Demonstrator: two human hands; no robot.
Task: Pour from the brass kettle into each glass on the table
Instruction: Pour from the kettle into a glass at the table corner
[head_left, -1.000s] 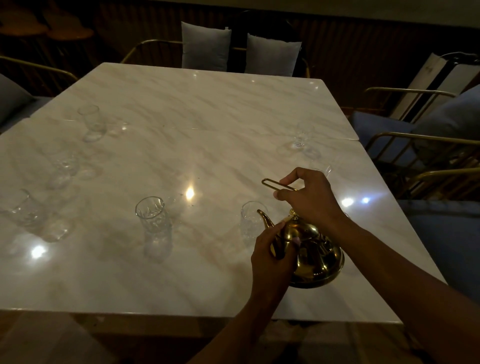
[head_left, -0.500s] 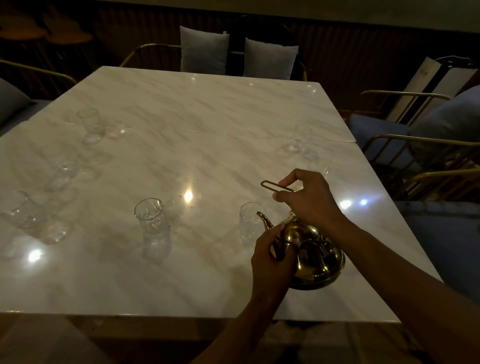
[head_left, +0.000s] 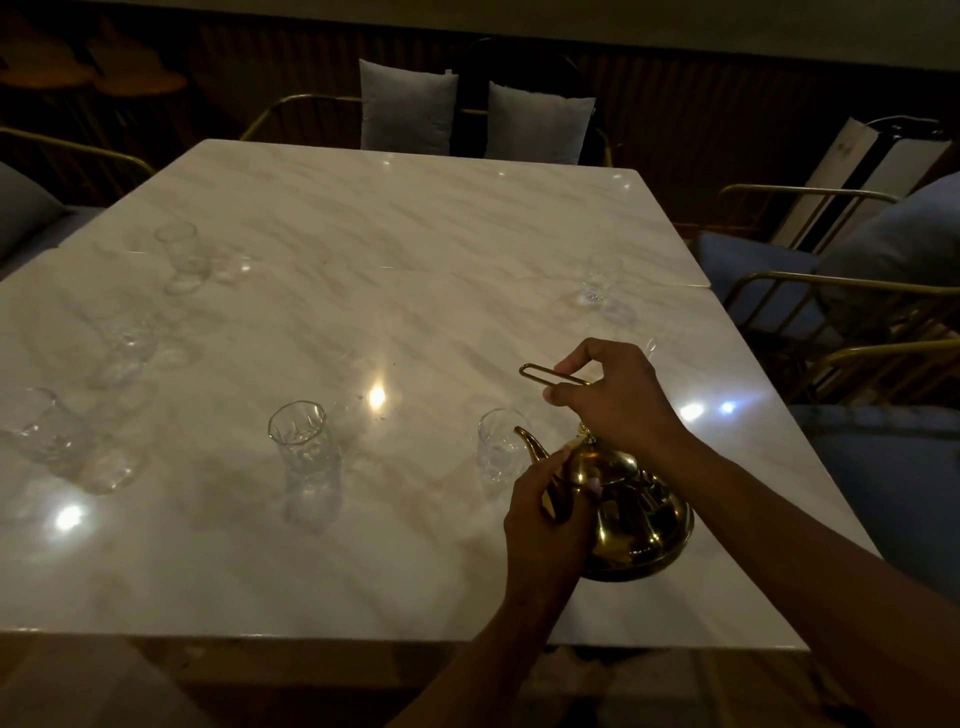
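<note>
Dim light lay over a big marble surface (head_left: 363, 218) with bright spots shining on it. Nearest, at about 5 o'clock, sat the brass kettle (head_left: 631, 519), low on the surface near the front edge. The left hand (head_left: 545, 512) was wrapped around its neck, just under the curved spout (head_left: 529, 441), with the fingers pressed on the metal. The right hand (head_left: 615, 397) was above the kettle and pinched the thin wire handle (head_left: 540, 373) between thumb and fingers. So both hands were clamped on the kettle, one low and one high.

Just past the spout, touching it or very close, stood a small clear glass (head_left: 498, 447). I could not tell if anything was in it. At about 7 o'clock stood a taller cut glass (head_left: 304, 452), well apart from the kettle. More glasses stood along the left side: one at 8 o'clock near the edge (head_left: 39, 423), one farther in at 9 o'clock (head_left: 124, 343), which was hard to see, and one at 10 o'clock (head_left: 182, 254). Another faint glass (head_left: 595, 283) stood at 1 o'clock, far from the hands.

Past the far edge, at 12 o'clock, two gray pillows (head_left: 408, 111) leaned on chairs. At 2 o'clock were more chairs with gold arms (head_left: 810, 192).
</note>
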